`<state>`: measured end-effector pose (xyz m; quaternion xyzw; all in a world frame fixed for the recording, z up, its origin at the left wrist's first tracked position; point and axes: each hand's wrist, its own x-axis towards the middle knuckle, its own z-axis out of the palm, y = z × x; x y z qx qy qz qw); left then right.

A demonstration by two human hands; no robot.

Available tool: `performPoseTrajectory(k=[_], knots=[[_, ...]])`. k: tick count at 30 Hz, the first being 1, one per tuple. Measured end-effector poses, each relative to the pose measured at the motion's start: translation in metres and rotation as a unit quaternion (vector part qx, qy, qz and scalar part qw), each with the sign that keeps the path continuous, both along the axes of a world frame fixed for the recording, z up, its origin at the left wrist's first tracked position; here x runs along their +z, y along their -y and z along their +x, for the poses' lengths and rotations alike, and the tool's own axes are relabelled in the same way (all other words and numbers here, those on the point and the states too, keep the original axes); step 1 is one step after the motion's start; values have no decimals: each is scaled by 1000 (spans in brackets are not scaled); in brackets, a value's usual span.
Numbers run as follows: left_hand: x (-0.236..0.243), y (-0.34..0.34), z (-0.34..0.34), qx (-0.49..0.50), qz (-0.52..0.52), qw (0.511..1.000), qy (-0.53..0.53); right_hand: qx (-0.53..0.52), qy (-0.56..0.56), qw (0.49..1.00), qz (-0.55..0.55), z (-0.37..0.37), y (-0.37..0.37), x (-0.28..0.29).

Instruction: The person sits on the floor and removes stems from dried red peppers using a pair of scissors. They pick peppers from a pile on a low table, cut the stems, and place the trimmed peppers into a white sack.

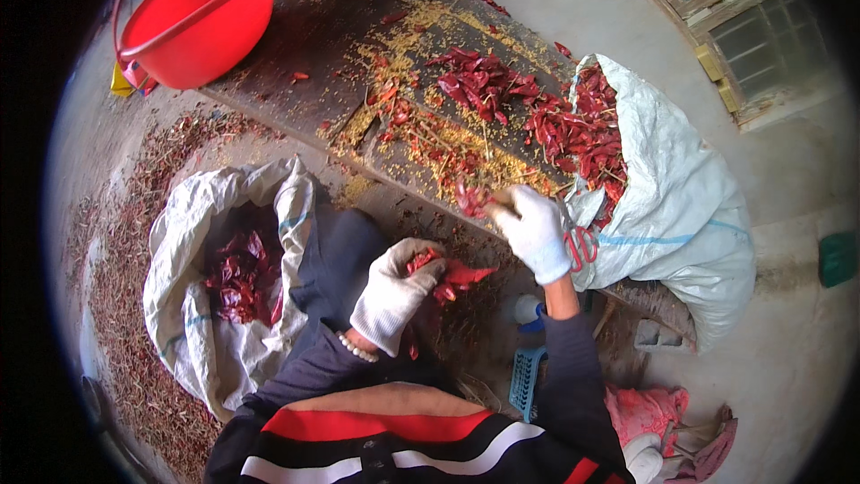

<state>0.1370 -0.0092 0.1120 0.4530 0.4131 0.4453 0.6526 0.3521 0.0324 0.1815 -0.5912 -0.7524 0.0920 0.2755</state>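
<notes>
My left hand point(399, 282), in a white knit glove, is closed around several dried red chili peppers point(461, 276); their ends stick out past the fingers to the right. Over the table's near edge, my right hand point(530, 226), also gloved, has its fingers pinched together, slightly blurred, at a dried red chili point(472, 198). Red-handled scissors point(580, 249) show beside the right wrist; whether they touch the hand I cannot tell. A white woven sack point(685, 188) lies on its side, its dried chilies point(587, 130) spilling onto the dark table point(296, 45).
Yellow seeds point(408, 31) and chili bits litter the tabletop. A red plastic basin point(202, 22) stands at the far left. Left of my legs, an upright white sack point(166, 278) holds chilies point(244, 278). Stems cover the floor point(116, 305). A blue basket point(526, 381) sits below my right forearm.
</notes>
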Motion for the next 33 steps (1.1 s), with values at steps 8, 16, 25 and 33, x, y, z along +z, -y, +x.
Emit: performPoseTrajectory(k=[8, 16, 25, 33], knots=[[5, 7, -3, -71, 22, 995, 61, 44, -75, 996, 12, -42, 60, -14], [1, 6, 0, -74, 1, 995, 71, 52, -148, 987, -37, -47, 76, -32], [11, 5, -2, -75, -1, 997, 13, 57, -157, 982, -86, -37, 80, -17], [1, 2, -1, -59, 139, 985, -79, 129, -11, 990, 54, -56, 52, -14]])
